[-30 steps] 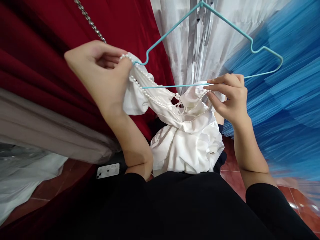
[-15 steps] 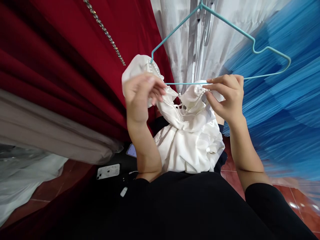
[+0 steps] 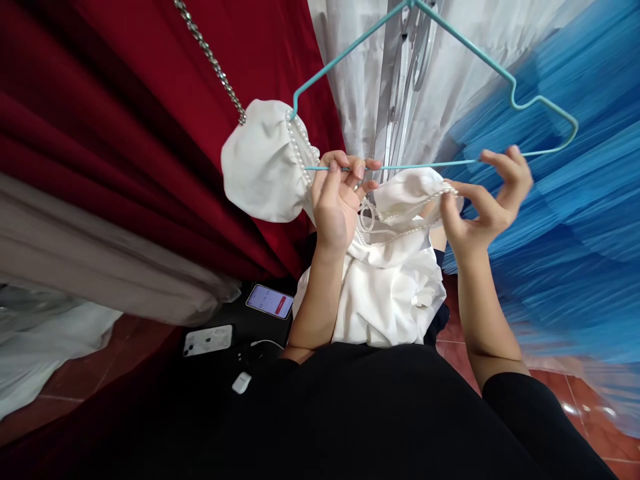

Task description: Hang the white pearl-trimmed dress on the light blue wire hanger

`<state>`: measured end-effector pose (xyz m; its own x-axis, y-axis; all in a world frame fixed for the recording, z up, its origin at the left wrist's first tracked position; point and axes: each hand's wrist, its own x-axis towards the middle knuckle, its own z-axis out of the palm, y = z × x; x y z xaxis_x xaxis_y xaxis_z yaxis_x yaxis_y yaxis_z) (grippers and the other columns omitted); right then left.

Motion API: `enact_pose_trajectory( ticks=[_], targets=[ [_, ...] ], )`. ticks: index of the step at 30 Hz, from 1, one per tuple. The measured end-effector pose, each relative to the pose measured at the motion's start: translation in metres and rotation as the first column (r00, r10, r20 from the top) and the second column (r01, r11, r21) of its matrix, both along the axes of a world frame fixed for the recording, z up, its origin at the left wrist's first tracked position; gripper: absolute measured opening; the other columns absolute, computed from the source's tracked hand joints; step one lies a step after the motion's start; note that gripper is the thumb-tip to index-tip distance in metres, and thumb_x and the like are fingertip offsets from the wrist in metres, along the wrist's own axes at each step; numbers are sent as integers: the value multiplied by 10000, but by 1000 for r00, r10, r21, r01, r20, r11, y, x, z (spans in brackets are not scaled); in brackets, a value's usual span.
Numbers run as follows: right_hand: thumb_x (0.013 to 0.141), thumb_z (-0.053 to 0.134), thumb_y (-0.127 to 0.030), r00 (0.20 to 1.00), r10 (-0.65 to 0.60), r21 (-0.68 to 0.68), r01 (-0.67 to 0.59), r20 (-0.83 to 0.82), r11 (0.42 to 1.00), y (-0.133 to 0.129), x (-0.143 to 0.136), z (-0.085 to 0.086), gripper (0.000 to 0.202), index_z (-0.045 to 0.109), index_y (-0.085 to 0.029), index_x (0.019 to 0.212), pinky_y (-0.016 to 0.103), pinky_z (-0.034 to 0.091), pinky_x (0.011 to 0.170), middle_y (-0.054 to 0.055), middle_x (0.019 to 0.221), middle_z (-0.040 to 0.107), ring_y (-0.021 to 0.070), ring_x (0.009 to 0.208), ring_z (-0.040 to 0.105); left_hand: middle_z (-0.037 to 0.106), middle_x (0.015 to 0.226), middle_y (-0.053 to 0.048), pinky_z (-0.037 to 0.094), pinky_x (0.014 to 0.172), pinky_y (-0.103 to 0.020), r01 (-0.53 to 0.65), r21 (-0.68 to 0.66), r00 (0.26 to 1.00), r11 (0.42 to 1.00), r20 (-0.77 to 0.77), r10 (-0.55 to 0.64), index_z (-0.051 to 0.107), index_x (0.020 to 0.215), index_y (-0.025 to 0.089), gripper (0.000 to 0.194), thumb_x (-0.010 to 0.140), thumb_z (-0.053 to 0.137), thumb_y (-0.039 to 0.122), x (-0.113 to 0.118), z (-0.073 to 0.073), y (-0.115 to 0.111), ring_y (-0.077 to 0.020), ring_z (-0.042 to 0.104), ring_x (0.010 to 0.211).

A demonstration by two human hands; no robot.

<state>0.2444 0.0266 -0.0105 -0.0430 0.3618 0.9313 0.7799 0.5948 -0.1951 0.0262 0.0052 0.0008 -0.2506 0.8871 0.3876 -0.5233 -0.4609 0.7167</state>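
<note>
We can make out a dark apple-shaped brand logo (image 3: 209,340) on the back of a white rectangular phone (image 3: 220,338) lying face down, while on the lit, pale lilac screen of a second rectangular phone (image 3: 257,296) the digits (image 3: 265,299) are too small for us to read.

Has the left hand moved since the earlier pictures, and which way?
Yes. Judged against the metal stand, the left hand has moved rightward across the view, closer to the stand, and is now at the blue hanger's lower bar.
</note>
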Motion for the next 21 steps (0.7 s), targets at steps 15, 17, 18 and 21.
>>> enact_pose_trajectory(
  ticks=[15,17,18,21],
  targets=[
    [622,737,17,892,-260,-101,240,-369,966,46,84,42,213,702,-188,669,306,377,521,20,621,698,129,540,606,620,839,-33,587,691,-262,-58,-6,996,998,-68,57,490,915,257,243,994,580,469,-4,4,-12,-214,725,1039],
    [615,739,29,905,-287,-117,264,-313,958,51,88,50,220,735,-179,686,304,369,517,30,641,723,131,549,620,618,848,-37,585,700,-269,-69,-15,993,997,-96,67,482,919,260,264,991,573,497,-5,4,-14,-221,720,1061],
    [614,751,21,907,-310,-127,285,-284,950,52,90,54,210,747,-176,690,301,361,509,34,646,731,130,548,624,615,853,-38,582,705,-275,-72,-13,992,997,-108,70,477,921,261,274,989,569,510,-5,4,-14,-224,719,1066],
    [603,777,9,884,-414,-171,383,-219,908,51,91,67,193,750,-171,666,306,320,493,44,630,729,120,531,609,601,859,-34,570,712,-293,-79,-14,987,997,-139,77,453,926,265,301,983,554,542,-4,4,-15,-232,715,1061]
  ],
)
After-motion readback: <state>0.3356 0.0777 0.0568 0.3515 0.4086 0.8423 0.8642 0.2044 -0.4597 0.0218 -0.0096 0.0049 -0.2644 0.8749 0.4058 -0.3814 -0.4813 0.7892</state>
